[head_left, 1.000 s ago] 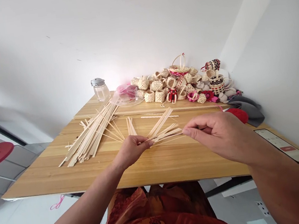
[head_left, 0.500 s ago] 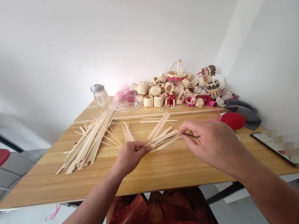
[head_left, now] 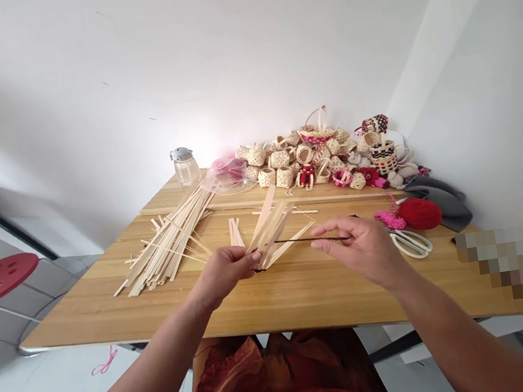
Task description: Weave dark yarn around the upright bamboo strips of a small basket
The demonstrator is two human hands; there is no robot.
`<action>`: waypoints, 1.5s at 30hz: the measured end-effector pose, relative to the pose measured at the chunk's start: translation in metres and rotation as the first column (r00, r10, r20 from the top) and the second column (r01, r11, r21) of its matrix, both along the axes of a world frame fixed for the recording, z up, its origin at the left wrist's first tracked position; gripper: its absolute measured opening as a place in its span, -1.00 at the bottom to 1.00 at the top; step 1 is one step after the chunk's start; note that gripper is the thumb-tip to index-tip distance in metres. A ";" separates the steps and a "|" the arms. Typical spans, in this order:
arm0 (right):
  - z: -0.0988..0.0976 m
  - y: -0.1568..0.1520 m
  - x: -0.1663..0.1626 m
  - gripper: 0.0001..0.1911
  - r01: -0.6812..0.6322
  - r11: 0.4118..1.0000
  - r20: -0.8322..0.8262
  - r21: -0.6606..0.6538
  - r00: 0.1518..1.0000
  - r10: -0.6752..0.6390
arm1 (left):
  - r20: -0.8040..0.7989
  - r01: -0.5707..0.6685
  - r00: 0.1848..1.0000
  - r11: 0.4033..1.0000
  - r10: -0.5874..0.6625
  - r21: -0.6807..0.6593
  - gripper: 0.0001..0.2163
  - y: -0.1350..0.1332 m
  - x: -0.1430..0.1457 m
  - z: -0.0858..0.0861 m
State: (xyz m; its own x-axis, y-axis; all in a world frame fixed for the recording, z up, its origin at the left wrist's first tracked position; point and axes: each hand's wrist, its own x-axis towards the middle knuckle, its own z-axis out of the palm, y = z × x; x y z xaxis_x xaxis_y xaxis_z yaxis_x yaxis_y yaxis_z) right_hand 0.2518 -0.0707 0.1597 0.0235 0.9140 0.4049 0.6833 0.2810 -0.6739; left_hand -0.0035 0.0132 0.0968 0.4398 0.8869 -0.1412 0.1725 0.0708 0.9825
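Over the table's middle, my left hand (head_left: 227, 269) pinches a fanned bunch of pale, flat bamboo-like strips (head_left: 273, 225) near their lower ends. A thin dark cord (head_left: 294, 240) crosses the strips and stretches level to the right. Its other end runs into my right hand (head_left: 361, 248), whose fingers are curled around it, with thumb and forefinger slightly apart. A dark bit of the cord also shows beneath my left fingertips. The strips' gripped ends are hidden by my left hand.
A large pile of loose strips (head_left: 166, 248) lies left, a few short ones (head_left: 236, 232) nearer the middle. Small woven baskets (head_left: 280, 159) crowd the back beside a glass jar (head_left: 186, 169). White-handled scissors (head_left: 411, 243), red yarn (head_left: 420, 213) and pink yarn (head_left: 391, 220) lie right.
The strips have turned more upright in my left hand. My right hand has drawn away from them, with the dark cord now spanning the gap. The scissors have come into view.
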 end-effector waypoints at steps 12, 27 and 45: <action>-0.091 0.025 0.043 -0.78 -0.065 0.870 0.091 -0.489 0.988 0.124 | 0.216 -0.170 0.959 0.983 0.181 -0.069 -0.56 0.004 -0.002 0.006; -0.084 0.036 -0.051 -0.70 -0.107 0.990 -0.172 -0.093 0.981 0.090 | 0.123 -0.054 0.991 0.996 0.045 0.068 -0.59 -0.004 0.005 0.015; -0.096 0.039 -0.074 -0.83 -0.133 0.975 -0.333 -0.179 0.941 0.067 | 0.091 -0.101 0.992 0.976 0.084 0.194 -0.81 -0.009 -0.003 0.004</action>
